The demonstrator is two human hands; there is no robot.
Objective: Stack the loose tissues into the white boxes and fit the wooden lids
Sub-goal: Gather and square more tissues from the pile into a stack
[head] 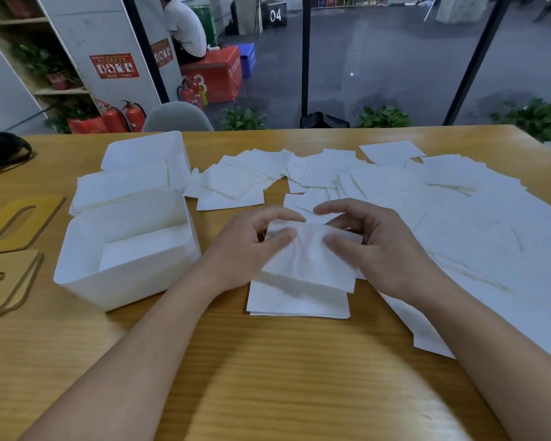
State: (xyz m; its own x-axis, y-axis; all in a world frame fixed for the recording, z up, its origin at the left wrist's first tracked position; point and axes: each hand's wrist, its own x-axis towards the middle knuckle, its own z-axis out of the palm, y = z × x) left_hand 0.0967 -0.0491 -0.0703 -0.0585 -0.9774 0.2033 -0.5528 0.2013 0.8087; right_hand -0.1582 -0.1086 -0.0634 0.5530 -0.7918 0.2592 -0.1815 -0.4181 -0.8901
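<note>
Both hands, left hand (245, 246) and right hand (379, 246), pinch a soft, crumpled white tissue (309, 259) over a flat square stack (299, 300).

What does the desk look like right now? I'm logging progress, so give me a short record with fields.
left hand: pinches the held tissue
right hand: pinches the same tissue
small stack: on the table beneath the held tissue
near box: open, few tissues inside
wooden lids: off, left of the boxes
loose tissues: spread across the table
</note>
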